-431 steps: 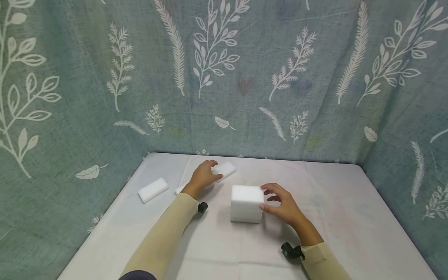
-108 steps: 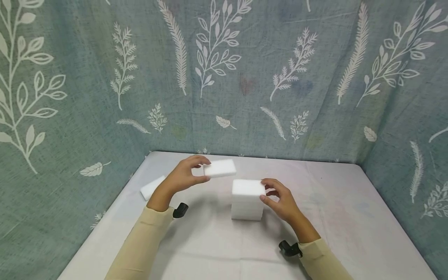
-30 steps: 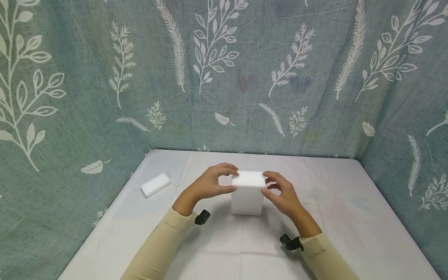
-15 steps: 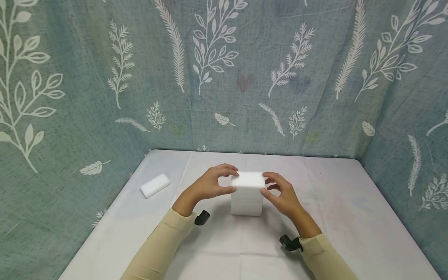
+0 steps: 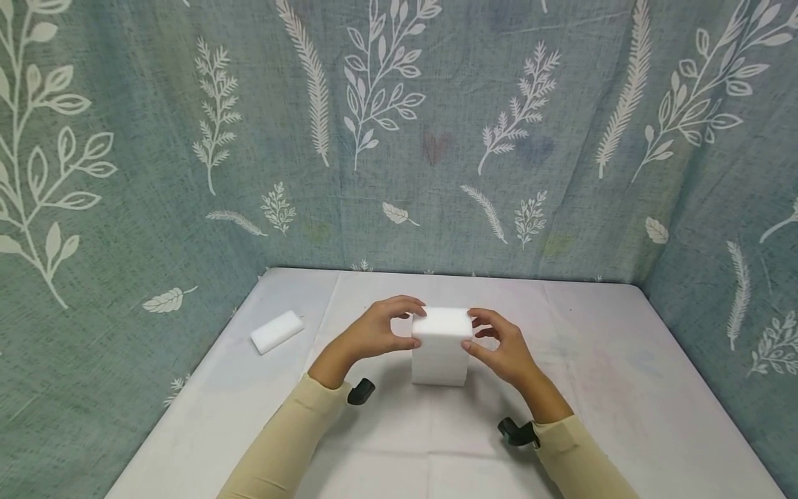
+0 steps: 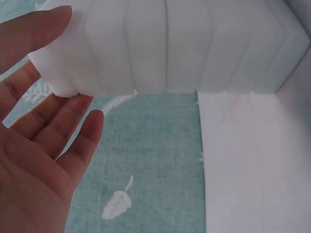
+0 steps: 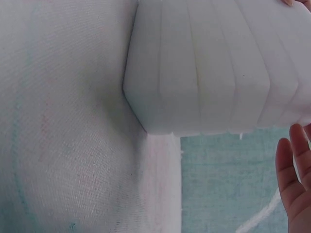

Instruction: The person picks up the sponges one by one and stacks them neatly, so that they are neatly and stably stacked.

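Note:
A stack of several white foam sponge blocks [image 5: 439, 362] stands upright on the white-covered table, its layers roughly flush. From its left side my left hand [image 5: 378, 330] grips the stack near the top, thumb on the front face and fingers at the back edge. My right hand [image 5: 503, 353] holds the opposite side in the same way. The left wrist view shows the seams of the stack [image 6: 165, 53] beside my left thumb and fingers. In the right wrist view, parts of my right hand [image 7: 297, 189] appear at the right edge.
One loose white sponge block [image 5: 277, 332] lies on the table to the left, behind my left forearm. A green leaf-patterned cloth [image 5: 399, 138] hangs behind and at both sides of the table. Dark wrist cameras [image 5: 517, 432] stick out from both wrists.
Earlier my left hand reached for a loose sponge, then carried one above the table. Now the stack is taller and both hands hold its top. Lately my thumbs have slid slightly down.

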`<state>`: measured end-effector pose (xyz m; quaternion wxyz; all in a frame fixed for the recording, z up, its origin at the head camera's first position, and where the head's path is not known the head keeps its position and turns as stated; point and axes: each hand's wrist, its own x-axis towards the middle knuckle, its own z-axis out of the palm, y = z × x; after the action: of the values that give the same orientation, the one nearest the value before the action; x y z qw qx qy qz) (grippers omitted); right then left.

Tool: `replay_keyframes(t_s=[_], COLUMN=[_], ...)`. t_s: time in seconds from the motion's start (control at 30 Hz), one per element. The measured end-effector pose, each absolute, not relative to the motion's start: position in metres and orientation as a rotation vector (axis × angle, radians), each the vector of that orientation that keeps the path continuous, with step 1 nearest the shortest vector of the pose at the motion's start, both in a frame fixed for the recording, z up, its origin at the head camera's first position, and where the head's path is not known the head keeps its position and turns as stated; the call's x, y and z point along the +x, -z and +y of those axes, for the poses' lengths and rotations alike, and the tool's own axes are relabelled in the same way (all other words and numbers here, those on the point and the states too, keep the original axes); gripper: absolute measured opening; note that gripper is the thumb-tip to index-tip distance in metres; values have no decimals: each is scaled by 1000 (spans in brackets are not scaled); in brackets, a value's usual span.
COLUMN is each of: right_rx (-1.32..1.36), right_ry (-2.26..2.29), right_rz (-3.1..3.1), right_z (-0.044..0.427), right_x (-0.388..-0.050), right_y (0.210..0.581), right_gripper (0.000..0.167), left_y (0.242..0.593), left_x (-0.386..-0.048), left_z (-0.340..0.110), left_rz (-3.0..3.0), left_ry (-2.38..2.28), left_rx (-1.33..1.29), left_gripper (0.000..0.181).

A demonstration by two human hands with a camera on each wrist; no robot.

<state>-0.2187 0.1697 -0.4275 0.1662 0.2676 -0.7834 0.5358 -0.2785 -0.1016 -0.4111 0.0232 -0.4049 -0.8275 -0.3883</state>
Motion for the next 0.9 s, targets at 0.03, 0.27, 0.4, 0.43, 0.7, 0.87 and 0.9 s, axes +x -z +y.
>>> replay_keyframes(t_s=[0.03,0.27,0.4,0.43,0.7,0.87,0.9], right_rx=[762,780,787,789,797,795,793], right_ry=[-1527,-1489,-1475,-1473,-1493,-1494,-1495], right_rz=[-2232,-2229,-2219,-2218,-2221,-2216,-2214], right_z=[170,170,170,171,172,173,173], right_x=[-219,-221,-222,-222,-221,-221,-220], right_y=[428,429,430,431,431,431,430], right_gripper=[49,52,55,55,56,56,55], left_y=[411,412,412,411,409,409,410], left_x=[-279,-280,-280,-280,-278,-278,-278], left_z=[-102,-102,-104,-104,-118,-136,-140], left_rz=[-2564,-2574,-2578,-2574,-2539,-2549,-2558], left_ry=[1201,1205,1206,1204,1165,1146,1140], left_rx=[-1253,-1259,-1256,-1255,-1240,-1206,-1190], left_gripper=[45,47,48,49,52,49,48])
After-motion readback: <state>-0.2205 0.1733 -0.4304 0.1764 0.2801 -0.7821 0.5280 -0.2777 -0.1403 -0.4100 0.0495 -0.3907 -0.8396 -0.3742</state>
